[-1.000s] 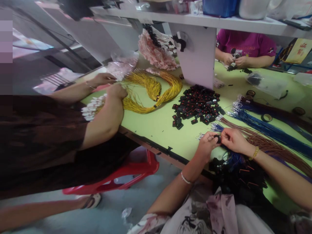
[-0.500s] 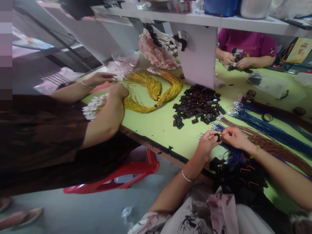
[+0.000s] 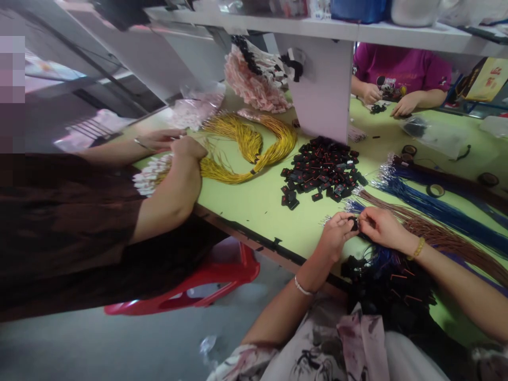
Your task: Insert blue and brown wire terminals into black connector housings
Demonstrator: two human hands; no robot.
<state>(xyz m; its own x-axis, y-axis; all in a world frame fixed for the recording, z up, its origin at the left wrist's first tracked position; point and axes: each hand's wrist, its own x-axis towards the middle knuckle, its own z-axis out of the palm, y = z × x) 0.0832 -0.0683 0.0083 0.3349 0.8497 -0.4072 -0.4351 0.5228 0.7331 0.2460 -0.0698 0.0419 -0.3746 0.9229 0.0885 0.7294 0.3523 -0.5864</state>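
Between the fingers of my left hand (image 3: 336, 230) is a small black connector housing (image 3: 353, 224). My right hand (image 3: 375, 225) is closed in a pinch right against the housing; what its fingertips hold is too small to make out. Just beyond my hands lies a heap of black connector housings (image 3: 321, 169), some with red marks. Bundles of brown wires (image 3: 420, 233) and blue wires (image 3: 436, 209) with metal terminals at their ends stretch to the right. Below my hands, black housings with dark wires (image 3: 397, 286) are piled near the table edge.
At left a co-worker's arm (image 3: 170, 196) reaches over yellow wires (image 3: 273, 151) with white connectors. Across the table a person in a purple shirt (image 3: 400, 71) handles small black parts. A shelf (image 3: 254, 24) on an upright panel (image 3: 321, 90) spans the back. A red stool (image 3: 238, 275) stands below.
My right hand has shifted slightly left at the housing; my left hand stays nearly still. Across the table, the person's hands have moved apart. The left co-worker's far hand has drawn back slightly.
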